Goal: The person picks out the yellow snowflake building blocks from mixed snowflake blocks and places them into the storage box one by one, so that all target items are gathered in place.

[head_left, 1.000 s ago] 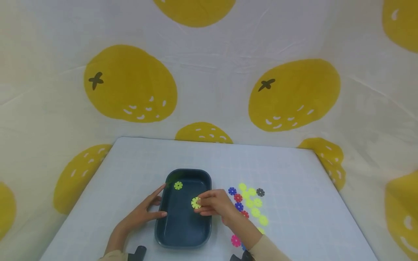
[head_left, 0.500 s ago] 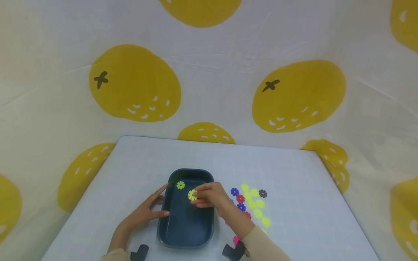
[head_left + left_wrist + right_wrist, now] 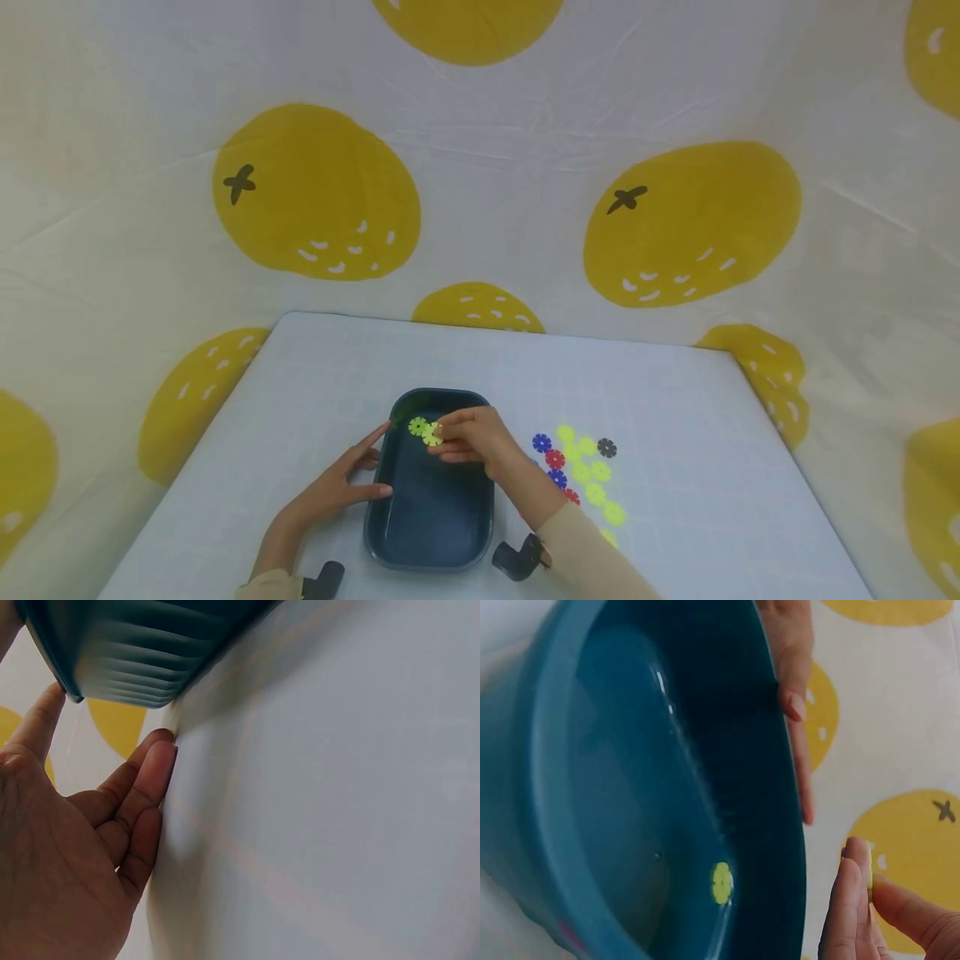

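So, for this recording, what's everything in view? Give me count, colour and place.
Table: 1, white, lower part of the head view
Backdrop: 1, white with yellow fruit print, behind the table
Tray: 1, dark blue, on the table
Tray disc: 1, yellow-green, inside, far left
Held disc: 1, yellow-green, over the tray
Loose yellow discs: about 8, right of the tray
Blue discs: at least 2, same spread
Red discs: at least 2, same spread
Black disc: 1, spread's far right
Wrist devices: 2, black, at the wrists
Sleeves: 2, beige, on the arms
Hands: 2; left hand touching the tray's left rim, right hand pinching the held disc
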`<act>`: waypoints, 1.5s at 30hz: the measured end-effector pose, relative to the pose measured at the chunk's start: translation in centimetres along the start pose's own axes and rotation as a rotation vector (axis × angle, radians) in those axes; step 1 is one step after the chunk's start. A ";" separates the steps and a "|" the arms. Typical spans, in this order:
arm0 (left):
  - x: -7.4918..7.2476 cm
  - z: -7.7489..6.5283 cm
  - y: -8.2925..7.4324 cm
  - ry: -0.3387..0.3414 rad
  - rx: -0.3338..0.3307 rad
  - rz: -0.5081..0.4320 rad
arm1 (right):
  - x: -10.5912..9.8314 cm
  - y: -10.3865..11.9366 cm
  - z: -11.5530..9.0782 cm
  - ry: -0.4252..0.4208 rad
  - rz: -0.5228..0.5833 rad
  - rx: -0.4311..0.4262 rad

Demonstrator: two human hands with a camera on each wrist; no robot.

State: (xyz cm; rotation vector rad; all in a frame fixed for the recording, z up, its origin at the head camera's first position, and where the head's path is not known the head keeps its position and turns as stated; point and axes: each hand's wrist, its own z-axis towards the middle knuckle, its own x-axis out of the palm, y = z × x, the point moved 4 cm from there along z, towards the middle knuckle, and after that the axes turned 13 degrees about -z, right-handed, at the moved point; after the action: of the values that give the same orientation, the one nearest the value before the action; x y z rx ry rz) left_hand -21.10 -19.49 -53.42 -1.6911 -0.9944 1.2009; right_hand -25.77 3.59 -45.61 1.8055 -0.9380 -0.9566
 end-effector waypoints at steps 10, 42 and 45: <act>-0.1 -0.1 -0.2 0.014 0.017 -0.016 | 0.7 0.1 1.3 0.000 0.054 0.002; -0.2 -0.4 -0.2 0.037 0.017 -0.048 | 2.8 -0.9 5.1 -0.038 0.071 0.166; -0.3 -0.4 -0.2 0.041 0.025 -0.049 | 3.0 -1.2 5.3 -0.035 0.075 0.184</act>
State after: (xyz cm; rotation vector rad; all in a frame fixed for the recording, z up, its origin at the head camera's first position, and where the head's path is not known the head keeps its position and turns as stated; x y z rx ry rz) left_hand -20.84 -19.72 -53.08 -1.6562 -0.9868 1.1383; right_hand -28.89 -0.43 -49.17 1.8961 -1.1391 -0.8820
